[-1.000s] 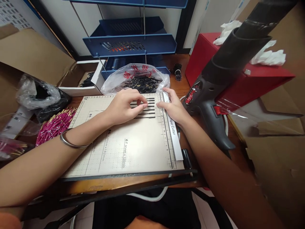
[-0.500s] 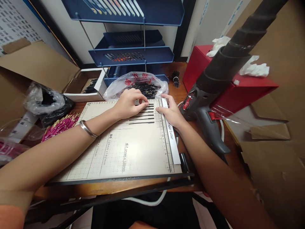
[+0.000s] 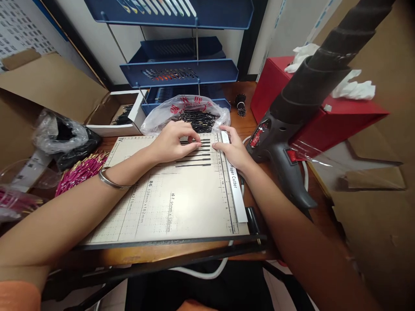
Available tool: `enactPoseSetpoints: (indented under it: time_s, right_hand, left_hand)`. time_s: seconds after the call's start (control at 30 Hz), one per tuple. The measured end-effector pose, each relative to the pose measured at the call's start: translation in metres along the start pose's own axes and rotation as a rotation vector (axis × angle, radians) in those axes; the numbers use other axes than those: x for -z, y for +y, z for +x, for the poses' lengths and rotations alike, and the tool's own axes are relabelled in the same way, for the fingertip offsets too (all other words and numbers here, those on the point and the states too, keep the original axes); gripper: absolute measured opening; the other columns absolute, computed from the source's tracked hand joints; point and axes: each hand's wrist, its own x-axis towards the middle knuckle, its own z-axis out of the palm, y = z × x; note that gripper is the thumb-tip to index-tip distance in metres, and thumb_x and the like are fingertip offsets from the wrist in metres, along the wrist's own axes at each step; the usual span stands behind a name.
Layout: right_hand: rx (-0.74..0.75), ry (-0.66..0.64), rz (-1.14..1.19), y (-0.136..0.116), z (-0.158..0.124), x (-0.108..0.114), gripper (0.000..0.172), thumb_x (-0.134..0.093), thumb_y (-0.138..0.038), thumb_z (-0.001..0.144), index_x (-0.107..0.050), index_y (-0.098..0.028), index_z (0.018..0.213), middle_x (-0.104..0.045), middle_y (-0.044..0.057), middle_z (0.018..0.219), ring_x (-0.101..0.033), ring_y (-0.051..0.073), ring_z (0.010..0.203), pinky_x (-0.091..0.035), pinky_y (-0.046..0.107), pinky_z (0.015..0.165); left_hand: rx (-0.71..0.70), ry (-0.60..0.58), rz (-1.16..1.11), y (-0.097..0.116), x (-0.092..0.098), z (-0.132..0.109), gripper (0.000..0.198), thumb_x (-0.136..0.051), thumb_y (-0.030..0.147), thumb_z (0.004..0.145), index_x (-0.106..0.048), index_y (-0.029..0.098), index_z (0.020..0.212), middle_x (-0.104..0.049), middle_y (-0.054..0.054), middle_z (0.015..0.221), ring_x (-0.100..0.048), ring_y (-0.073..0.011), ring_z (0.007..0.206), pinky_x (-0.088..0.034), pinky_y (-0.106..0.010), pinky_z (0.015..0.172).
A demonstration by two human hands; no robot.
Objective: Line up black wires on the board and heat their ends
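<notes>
A cream paper cutter board (image 3: pixel 194 203) with printed size lines lies in front of me. Several thin black sticks (image 3: pixel 193 164) with thicker right ends are laid on it side by side in a row. My left hand (image 3: pixel 175 140) is over the upper sticks, thumb and index finger pinched on one of them; its palm hides their left parts. At the board's right edge, my right hand (image 3: pixel 234 149) straddles the white strip (image 3: pixel 238 196) marked "Paper Cutter", thumb stretched toward the stick ends and fingers apart. Nothing shows in that hand.
Behind the board sits a clear plastic bag (image 3: pixel 158 119) of black sticks. A white box (image 3: pixel 113 129) and magenta sticks (image 3: pixel 81 170) are on the left. A heat gun (image 3: pixel 285 125) stands at right before a red box (image 3: pixel 356 114). Blue trays (image 3: pixel 181 73) rise at the back.
Both hands stay almost in place; the left thumb and index finger shift very slightly over the upper sticks. The whole view has moved a little.
</notes>
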Motion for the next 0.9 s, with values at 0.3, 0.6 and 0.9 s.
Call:
enactPoseSetpoints:
  time_s: [0.3,0.6,0.9]
  right_hand:
    - [-0.001,-0.048,-0.005,-0.0037,-0.0017,0.0023,0.08,-0.075,-0.037,0.057,-0.048,-0.026,0.131,-0.059,0.011,0.146,-0.053,0.034,0.144,-0.035,0.054,0.132]
    - [-0.008,-0.105,-0.014,-0.003,-0.0034,0.0059,0.089,-0.078,-0.033,0.059,-0.043,-0.028,0.141,-0.052,0.01,0.155,-0.05,0.035,0.147,-0.038,0.057,0.131]
    - [-0.021,-0.137,-0.002,-0.001,-0.0011,0.0067,0.093,-0.078,-0.033,0.06,-0.04,-0.03,0.145,-0.053,0.009,0.154,-0.055,0.036,0.14,-0.037,0.062,0.13]
  left_hand:
    - [-0.031,-0.079,0.004,0.0039,0.0058,-0.0011,0.022,-0.069,0.039,0.094,-0.079,0.021,0.085,-0.072,-0.002,0.077,-0.06,-0.0165,0.073,-0.041,-0.035,0.08]
    - [-0.018,-0.105,-0.001,0.004,0.0005,-0.001,0.023,-0.068,0.04,0.093,-0.079,0.022,0.083,-0.073,-0.003,0.08,-0.061,-0.0177,0.076,-0.041,-0.035,0.079]
    - [-0.006,-0.102,0.018,0.0051,-0.0006,-0.0002,0.025,-0.067,0.041,0.093,-0.079,0.021,0.084,-0.071,-0.002,0.077,-0.059,-0.0173,0.074,-0.04,-0.035,0.079]
